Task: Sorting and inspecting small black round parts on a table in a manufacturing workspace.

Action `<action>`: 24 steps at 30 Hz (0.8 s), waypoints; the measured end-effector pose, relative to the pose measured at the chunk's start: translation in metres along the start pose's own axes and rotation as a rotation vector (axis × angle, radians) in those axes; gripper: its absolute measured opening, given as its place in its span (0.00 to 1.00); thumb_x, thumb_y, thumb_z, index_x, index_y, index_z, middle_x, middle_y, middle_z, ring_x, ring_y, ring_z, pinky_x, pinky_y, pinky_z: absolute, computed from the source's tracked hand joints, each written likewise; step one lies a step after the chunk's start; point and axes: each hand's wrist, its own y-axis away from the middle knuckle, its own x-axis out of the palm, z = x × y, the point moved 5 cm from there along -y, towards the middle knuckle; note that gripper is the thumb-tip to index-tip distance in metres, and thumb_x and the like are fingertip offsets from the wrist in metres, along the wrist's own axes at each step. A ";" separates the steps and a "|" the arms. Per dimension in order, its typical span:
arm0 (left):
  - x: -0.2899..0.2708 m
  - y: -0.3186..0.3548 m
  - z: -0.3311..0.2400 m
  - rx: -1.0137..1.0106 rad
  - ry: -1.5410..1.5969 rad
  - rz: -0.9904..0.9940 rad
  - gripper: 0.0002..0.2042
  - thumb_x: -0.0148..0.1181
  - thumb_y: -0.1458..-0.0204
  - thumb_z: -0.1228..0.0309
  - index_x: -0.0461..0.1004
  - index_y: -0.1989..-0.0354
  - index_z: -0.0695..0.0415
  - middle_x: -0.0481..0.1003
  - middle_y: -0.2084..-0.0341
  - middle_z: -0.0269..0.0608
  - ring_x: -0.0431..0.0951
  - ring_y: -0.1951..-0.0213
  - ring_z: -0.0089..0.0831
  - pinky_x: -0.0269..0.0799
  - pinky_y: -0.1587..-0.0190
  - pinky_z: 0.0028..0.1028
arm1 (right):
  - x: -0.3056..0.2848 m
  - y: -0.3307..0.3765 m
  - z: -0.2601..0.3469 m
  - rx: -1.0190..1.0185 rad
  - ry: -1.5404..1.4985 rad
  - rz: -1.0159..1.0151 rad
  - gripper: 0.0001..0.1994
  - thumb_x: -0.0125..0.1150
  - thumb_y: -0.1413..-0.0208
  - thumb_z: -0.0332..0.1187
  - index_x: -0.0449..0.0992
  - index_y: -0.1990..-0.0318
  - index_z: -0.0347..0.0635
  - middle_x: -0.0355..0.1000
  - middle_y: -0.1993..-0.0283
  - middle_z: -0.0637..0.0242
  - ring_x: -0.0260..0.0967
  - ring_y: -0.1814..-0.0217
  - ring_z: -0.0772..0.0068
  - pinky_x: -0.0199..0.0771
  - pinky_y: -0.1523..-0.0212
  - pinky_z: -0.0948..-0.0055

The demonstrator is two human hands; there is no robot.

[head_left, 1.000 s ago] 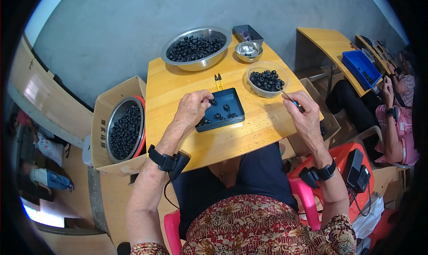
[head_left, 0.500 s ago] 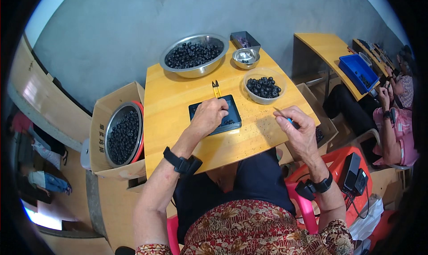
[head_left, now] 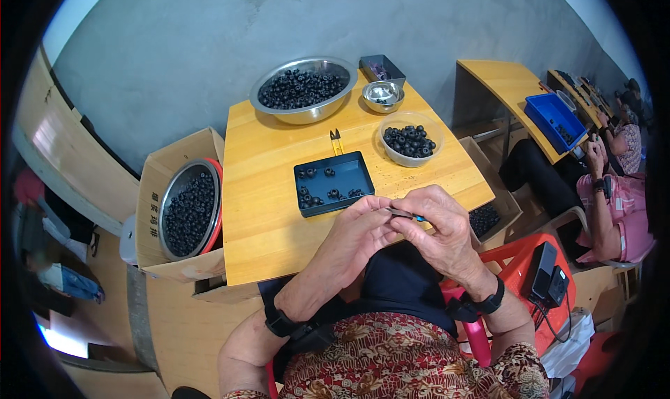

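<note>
While both hands meet over the near edge of the yellow wooden surface [head_left: 279,211], the right hand [head_left: 440,221] pinches a thin metal tool with a blue tip [head_left: 406,215], and the left hand [head_left: 363,231] closes its fingertips on that tool's other end. Just beyond them lies a dark blue rectangular tray [head_left: 333,183] holding small black rings.

On the table [head_left: 279,224], a tray [head_left: 333,183] sits centre; behind it lies a big bowl [head_left: 304,89] (beads inside, probably), a smaller bowl [head_left: 410,139] right.
</note>
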 end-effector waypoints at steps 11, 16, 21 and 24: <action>0.001 0.021 -0.002 0.017 -0.034 -0.057 0.09 0.62 0.43 0.75 0.72 0.55 0.56 0.74 0.62 0.33 0.75 0.57 0.22 0.73 0.53 0.21 | -0.001 0.009 0.006 -0.068 0.004 -0.030 0.15 0.69 0.59 0.22 0.80 0.59 0.37 0.75 0.62 0.59 0.74 0.61 0.60 0.75 0.62 0.67; -0.004 0.022 0.001 -0.037 -0.079 -0.068 0.10 0.62 0.43 0.75 0.72 0.54 0.57 0.74 0.63 0.33 0.76 0.58 0.22 0.73 0.53 0.21 | -0.002 0.012 0.010 -0.156 0.094 -0.009 0.16 0.69 0.59 0.22 0.80 0.59 0.37 0.75 0.63 0.60 0.73 0.64 0.61 0.75 0.64 0.68; -0.002 0.023 0.004 -0.012 -0.036 -0.057 0.10 0.61 0.43 0.75 0.73 0.54 0.58 0.75 0.64 0.34 0.77 0.59 0.23 0.74 0.52 0.22 | -0.005 0.014 0.016 -0.203 0.149 -0.018 0.17 0.69 0.61 0.22 0.80 0.58 0.37 0.75 0.63 0.61 0.73 0.66 0.62 0.74 0.66 0.68; 0.008 0.025 0.002 0.039 0.011 -0.009 0.10 0.61 0.43 0.76 0.73 0.54 0.58 0.76 0.63 0.35 0.77 0.58 0.24 0.75 0.51 0.24 | -0.006 0.017 0.022 -0.304 0.233 -0.025 0.19 0.69 0.63 0.22 0.80 0.58 0.38 0.75 0.63 0.62 0.72 0.67 0.64 0.73 0.68 0.70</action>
